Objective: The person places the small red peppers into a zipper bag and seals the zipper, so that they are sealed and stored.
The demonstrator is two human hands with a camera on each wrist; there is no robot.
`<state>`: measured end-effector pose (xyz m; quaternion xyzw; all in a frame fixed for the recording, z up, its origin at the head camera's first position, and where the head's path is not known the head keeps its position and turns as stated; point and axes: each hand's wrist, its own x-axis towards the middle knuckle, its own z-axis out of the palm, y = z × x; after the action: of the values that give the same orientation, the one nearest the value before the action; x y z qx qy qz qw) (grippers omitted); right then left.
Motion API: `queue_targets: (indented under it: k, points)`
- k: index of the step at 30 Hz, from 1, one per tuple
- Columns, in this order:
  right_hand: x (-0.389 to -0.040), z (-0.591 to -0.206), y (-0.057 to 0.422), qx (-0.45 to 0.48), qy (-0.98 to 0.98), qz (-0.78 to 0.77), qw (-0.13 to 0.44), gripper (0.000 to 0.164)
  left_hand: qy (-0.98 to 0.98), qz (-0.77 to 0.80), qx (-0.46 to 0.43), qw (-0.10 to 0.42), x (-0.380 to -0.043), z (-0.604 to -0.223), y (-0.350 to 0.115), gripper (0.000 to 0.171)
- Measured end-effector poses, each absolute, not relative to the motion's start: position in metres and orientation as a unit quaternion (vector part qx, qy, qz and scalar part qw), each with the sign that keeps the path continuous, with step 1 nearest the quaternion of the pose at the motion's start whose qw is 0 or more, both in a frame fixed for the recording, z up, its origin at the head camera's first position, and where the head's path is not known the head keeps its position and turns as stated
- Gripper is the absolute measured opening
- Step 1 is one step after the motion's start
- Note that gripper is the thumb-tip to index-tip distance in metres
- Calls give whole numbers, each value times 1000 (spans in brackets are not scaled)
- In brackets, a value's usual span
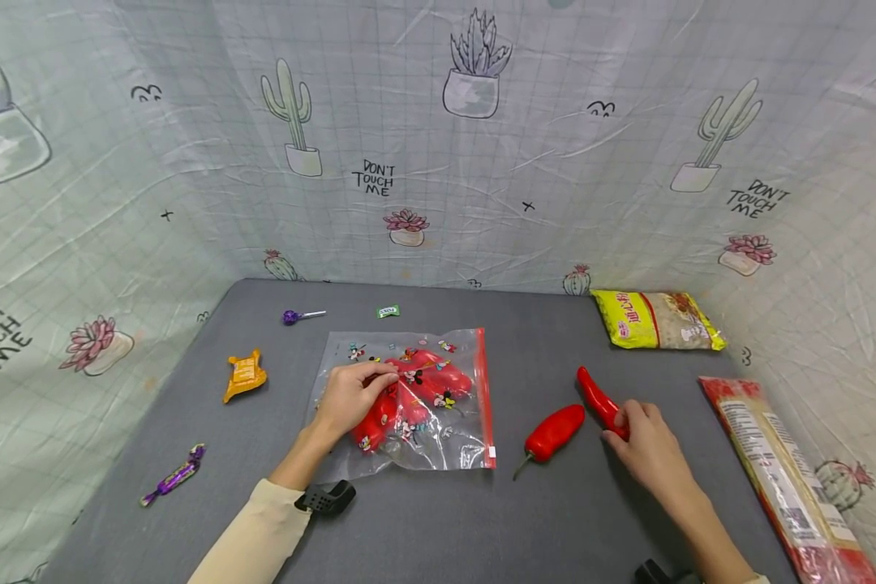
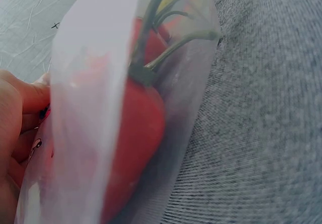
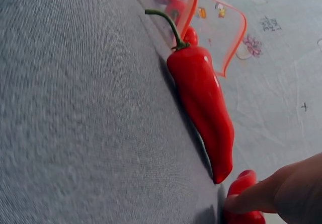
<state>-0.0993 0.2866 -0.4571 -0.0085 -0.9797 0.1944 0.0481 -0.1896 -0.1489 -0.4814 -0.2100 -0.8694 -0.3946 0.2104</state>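
A clear zip bag printed with small cartoon figures lies mid-table, its red zip edge facing right. Inside are several red peppers with green stems. My left hand pinches the upper film of the bag, over the peppers. To the right, my right hand holds the near end of a slim red pepper between thumb and fingers; its stem end is hidden by the hand. Beside it, a wider red pepper lies loose on the table, its green stem pointing toward me.
A purple lollipop, a small green packet, an orange-wrapped snack and a purple-wrapped candy lie to the left and back. At right are a yellow food bag and a long red-ended packet. Printed cloth walls enclose the grey table.
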Motion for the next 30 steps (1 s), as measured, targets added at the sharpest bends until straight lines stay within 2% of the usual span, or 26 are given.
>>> queue_targets:
  k: [13, 24, 30]
  points:
    - [-112, -444, 283, -31, -970, 231, 69, 37, -869, -396, -210, 210, -190, -480, -148, 9]
    - [-137, -434, 234, 64, -958, 276, 53, 30, -869, -400, -206, 204, -190, -480, -148, 10]
    - [-156, -440, 203, 94, -949, 299, 34, 33, -868, -399, -211, 207, -190, -480, -148, 10]
